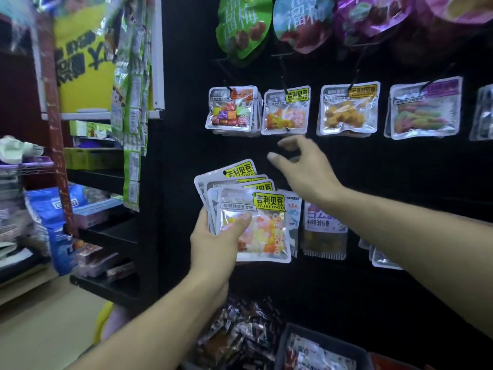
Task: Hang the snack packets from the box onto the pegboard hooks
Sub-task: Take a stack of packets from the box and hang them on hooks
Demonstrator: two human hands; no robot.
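The left hand (216,243) grips a fanned stack of jelly bean packets (250,214), thumb pressed across the clear window of the front one, fingers curled behind; at least 4 yellow labels show in the fan. The stack is held in front of the black pegboard (184,102), below the middle row of hanging goods. The right hand (301,166) is raised between the stack and that row, empty, its fingers loosely curved and spread apart with the thumb pointing left, just beneath the hung jelly bean packets (286,112), which carry the same yellow label. To the left of those hangs a bunch of cube candy packets (232,109); to the right are orange candy packets (348,109) and gummy worm packets (424,109). Large plum bags (244,25) hang in the top row. At the bottom edge a dark box (314,351) holds more packets, beside a heap of dark wrapped snacks (240,332).
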